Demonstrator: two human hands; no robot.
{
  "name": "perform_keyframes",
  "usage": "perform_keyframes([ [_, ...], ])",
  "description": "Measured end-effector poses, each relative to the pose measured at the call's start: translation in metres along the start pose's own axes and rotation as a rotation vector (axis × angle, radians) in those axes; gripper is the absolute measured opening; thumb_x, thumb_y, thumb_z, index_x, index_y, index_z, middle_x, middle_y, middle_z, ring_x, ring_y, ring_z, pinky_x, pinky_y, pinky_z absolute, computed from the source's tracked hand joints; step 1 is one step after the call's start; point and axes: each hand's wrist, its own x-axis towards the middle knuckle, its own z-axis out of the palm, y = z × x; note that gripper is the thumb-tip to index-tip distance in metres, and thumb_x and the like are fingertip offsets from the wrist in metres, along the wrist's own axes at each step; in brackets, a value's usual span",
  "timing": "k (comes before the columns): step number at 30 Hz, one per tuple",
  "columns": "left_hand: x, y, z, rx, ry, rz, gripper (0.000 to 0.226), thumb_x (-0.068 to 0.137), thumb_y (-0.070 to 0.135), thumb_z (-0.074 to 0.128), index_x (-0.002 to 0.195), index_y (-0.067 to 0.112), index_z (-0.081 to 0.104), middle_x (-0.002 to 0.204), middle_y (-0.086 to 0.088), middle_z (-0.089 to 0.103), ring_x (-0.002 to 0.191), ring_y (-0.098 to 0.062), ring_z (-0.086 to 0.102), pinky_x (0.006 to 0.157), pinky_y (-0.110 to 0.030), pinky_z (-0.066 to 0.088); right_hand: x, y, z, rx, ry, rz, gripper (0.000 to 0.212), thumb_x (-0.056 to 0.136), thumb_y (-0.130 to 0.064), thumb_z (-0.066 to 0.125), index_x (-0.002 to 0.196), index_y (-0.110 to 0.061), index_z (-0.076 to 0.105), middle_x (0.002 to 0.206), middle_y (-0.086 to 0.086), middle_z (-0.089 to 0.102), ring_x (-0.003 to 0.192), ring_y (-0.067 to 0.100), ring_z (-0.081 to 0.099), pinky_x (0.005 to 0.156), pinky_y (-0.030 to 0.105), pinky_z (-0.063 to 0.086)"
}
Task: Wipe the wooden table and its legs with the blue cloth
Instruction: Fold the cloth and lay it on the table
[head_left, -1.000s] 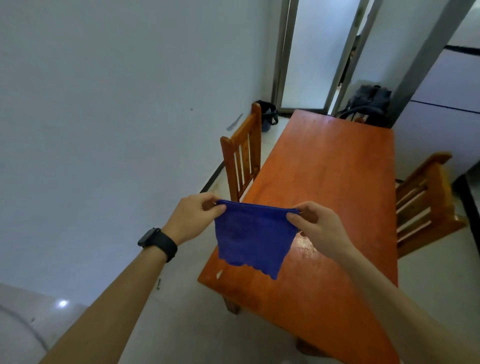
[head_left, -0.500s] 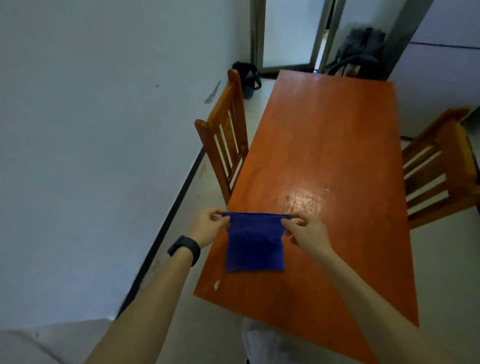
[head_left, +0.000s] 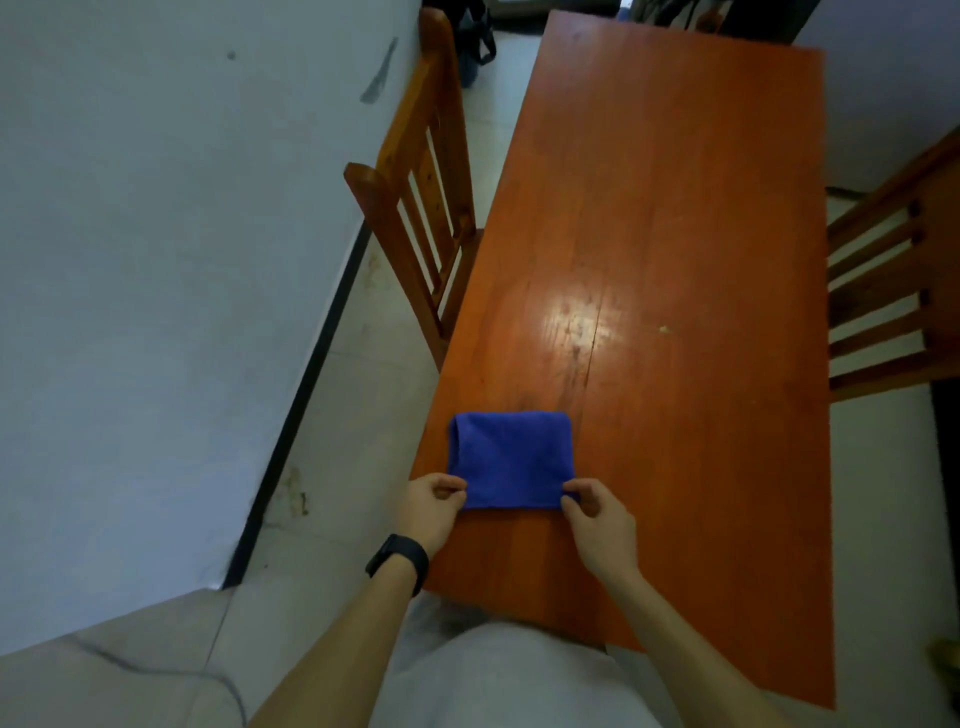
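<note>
Head view: cloth (head_left: 511, 460) laid flat, wiping not begun

Nearest me, both my hands sit at the near edge of the cloth. My left hand (head_left: 434, 512), with the watch (head_left: 397, 564) on its wrist, pinches the cloth's near left corner between thumb and curled fingers. My right hand (head_left: 597, 525) pinches the near right corner the same way. Neither palm presses down on it. The cloth lies folded into a neat rectangle on the table (head_left: 675, 208), just beyond my knuckles, close to the table's left edge and near my end of the top.

As I judge it, the job is only at its start. The cloth is folded and set down, but I see no sign of a stroke made. The long stretch of top beyond it, past the shiny patch (head_left: 582, 322) to the far end, is all left to do. The legs are hidden under the top, so I cannot tell their state; I take them as left to do too. Further off, the left chair (head_left: 415, 208) stands against the table's left edge and the right chair (head_left: 883, 291) against its right edge.
</note>
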Motion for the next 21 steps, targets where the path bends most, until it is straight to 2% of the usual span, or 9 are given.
perform_keyframes([
  [4, 0.010, -0.016, 0.001, 0.009, -0.025, -0.006, 0.005, 0.093, 0.023, 0.068, 0.096, 0.027, 0.069, 0.101, 0.006, 0.065, 0.097, -0.015, 0.062, 0.084, -0.031, 0.052, 0.006, 0.009, 0.016, -0.080, 0.049, -0.027, 0.015, 0.093, -0.021, 0.063, 0.105, -0.029, 0.067, 0.106, -0.010, 0.065, 0.098, 0.007, 0.060, 0.087, 0.027, 0.050],
  [6, 0.012, -0.019, 0.001, 0.021, -0.003, 0.012, 0.005, 0.093, 0.025, 0.066, 0.094, 0.030, 0.067, 0.097, 0.009, 0.064, 0.097, -0.016, 0.063, 0.080, -0.029, 0.050, 0.008, 0.010, 0.022, -0.150, 0.059, -0.040, 0.016, 0.093, -0.023, 0.063, 0.107, -0.030, 0.066, 0.107, -0.006, 0.062, 0.095, 0.008, 0.059, 0.086, 0.029, 0.051],
  [8, 0.011, -0.020, 0.002, 0.146, 0.030, 0.047, 0.004, 0.094, 0.028, 0.062, 0.096, 0.030, 0.065, 0.099, 0.005, 0.062, 0.095, -0.017, 0.062, 0.078, -0.030, 0.051, 0.008, 0.008, 0.026, -0.199, 0.066, -0.007, 0.015, 0.094, -0.026, 0.062, 0.107, -0.032, 0.065, 0.110, -0.003, 0.056, 0.091, 0.009, 0.058, 0.081, 0.027, 0.051],
  [11, 0.006, -0.020, 0.007, 0.584, 0.125, 0.270, 0.023, 0.094, 0.036, 0.054, 0.115, 0.030, 0.060, 0.124, -0.002, 0.050, 0.114, -0.022, 0.051, 0.094, -0.037, 0.048, 0.005, 0.001, 0.025, -0.297, 0.101, -0.005, 0.020, 0.092, -0.030, 0.062, 0.112, -0.030, 0.065, 0.123, -0.002, 0.047, 0.106, 0.014, 0.053, 0.082, 0.027, 0.051],
  [14, 0.008, -0.007, 0.023, 0.766, 0.117, 0.511, 0.048, 0.095, 0.034, 0.051, 0.142, 0.024, 0.047, 0.157, -0.008, 0.033, 0.144, -0.028, 0.030, 0.116, -0.045, 0.031, 0.011, -0.016, 0.028, -0.466, 0.175, -0.174, 0.034, 0.094, -0.027, 0.056, 0.128, -0.022, 0.059, 0.146, 0.004, 0.040, 0.131, 0.022, 0.039, 0.102, 0.035, 0.043],
  [16, 0.015, 0.003, 0.035, 0.818, 0.092, 0.592, 0.056, 0.094, 0.032, 0.052, 0.148, 0.019, 0.044, 0.160, -0.008, 0.030, 0.148, -0.027, 0.027, 0.119, -0.048, 0.023, 0.022, -0.023, 0.035, -0.578, 0.181, -0.284, 0.043, 0.099, -0.027, 0.047, 0.142, -0.019, 0.049, 0.158, 0.006, 0.030, 0.144, 0.026, 0.027, 0.114, 0.042, 0.031],
  [18, 0.027, 0.006, 0.045, 0.856, 0.064, 0.625, 0.060, 0.093, 0.036, 0.044, 0.149, 0.017, 0.041, 0.158, -0.008, 0.035, 0.146, -0.025, 0.033, 0.116, -0.049, 0.024, 0.038, -0.021, 0.047, -0.677, 0.108, -0.381, 0.054, 0.102, -0.034, 0.032, 0.155, -0.023, 0.026, 0.165, 0.004, 0.011, 0.152, 0.022, 0.006, 0.121, 0.044, 0.017],
  [20, 0.044, -0.001, 0.048, 0.885, 0.026, 0.603, 0.062, 0.096, 0.042, 0.031, 0.153, 0.017, 0.029, 0.160, -0.006, 0.030, 0.147, -0.023, 0.030, 0.118, -0.052, 0.022, 0.051, -0.011, 0.058, -0.758, 0.026, -0.432, 0.059, 0.103, -0.040, 0.021, 0.158, -0.026, 0.004, 0.165, 0.000, -0.007, 0.151, 0.018, -0.011, 0.122, 0.049, 0.006],
  [21, 0.054, -0.009, 0.047, 0.900, 0.022, 0.605, 0.064, 0.099, 0.046, 0.027, 0.156, 0.020, 0.018, 0.163, -0.004, 0.020, 0.150, -0.023, 0.022, 0.120, -0.056, 0.017, 0.055, -0.005, 0.062, -0.784, -0.003, -0.437, 0.060, 0.104, -0.043, 0.019, 0.158, -0.026, -0.002, 0.165, -0.001, -0.012, 0.151, 0.016, -0.014, 0.122, 0.051, 0.003],
])
